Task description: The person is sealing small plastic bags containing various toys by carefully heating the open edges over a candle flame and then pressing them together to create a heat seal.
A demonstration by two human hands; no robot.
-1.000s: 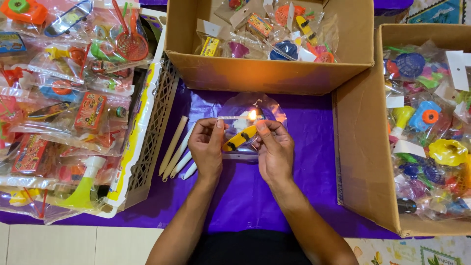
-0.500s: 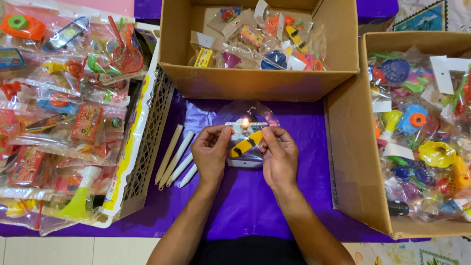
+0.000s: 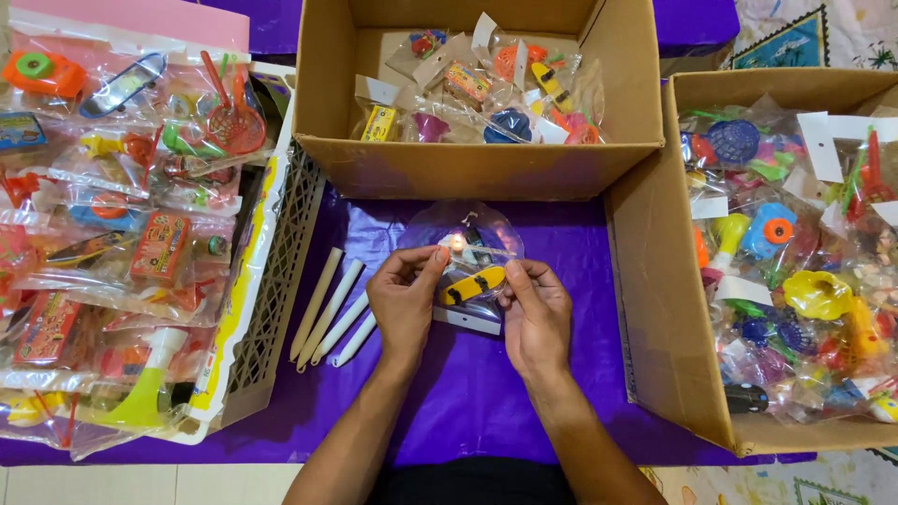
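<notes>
Both of my hands hold a clear plastic bag [image 3: 465, 224] over the purple cloth [image 3: 468, 411]. A yellow toy skateboard [image 3: 473, 283] lies inside the bag, between my fingers. My left hand [image 3: 404, 301] pinches the bag's left edge and my right hand [image 3: 535, 313] pinches its right edge. A small flame [image 3: 457, 243] burns right at the bag, just beyond my left fingertips. What carries the flame is hidden behind the bag and my hands.
Several white candles [image 3: 332, 309] lie left of my hands. An open cardboard box [image 3: 468, 170] of bagged toys stands behind them, and a second box [image 3: 655, 318] stands at the right. A white lattice crate [image 3: 276, 281] heaped with bagged toys fills the left.
My hands keep the bag at the flame and barely move. The view has shifted a little, so the boxes sit higher in the picture.
</notes>
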